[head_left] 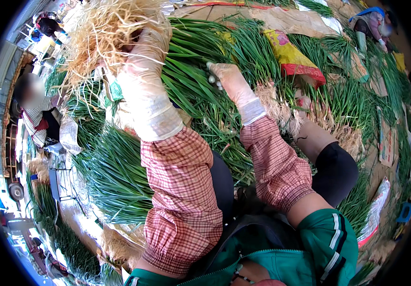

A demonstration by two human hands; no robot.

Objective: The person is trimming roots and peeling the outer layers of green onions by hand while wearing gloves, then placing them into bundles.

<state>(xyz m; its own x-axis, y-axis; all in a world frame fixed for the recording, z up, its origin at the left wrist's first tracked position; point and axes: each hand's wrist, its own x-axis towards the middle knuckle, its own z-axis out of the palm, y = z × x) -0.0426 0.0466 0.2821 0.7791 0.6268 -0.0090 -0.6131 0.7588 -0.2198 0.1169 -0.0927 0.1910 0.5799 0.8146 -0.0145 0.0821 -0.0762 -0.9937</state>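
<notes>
My left hand [150,45], in a thin pale glove, grips a thick bunch of green onions [186,71] near its root end. The straw-coloured roots [100,35] splay out at the upper left and the long green leaves run down to the right. My right hand [224,76], also gloved, is closed around a small metal tool [211,78] held against the green stalks. Red checked sleeve covers wrap both forearms.
More green onions [115,176] lie heaped below my left arm, with others spread at the right [344,100]. A yellow and red sack [291,57] lies on them. One person sits at the left [36,114], another works far upper right [372,24].
</notes>
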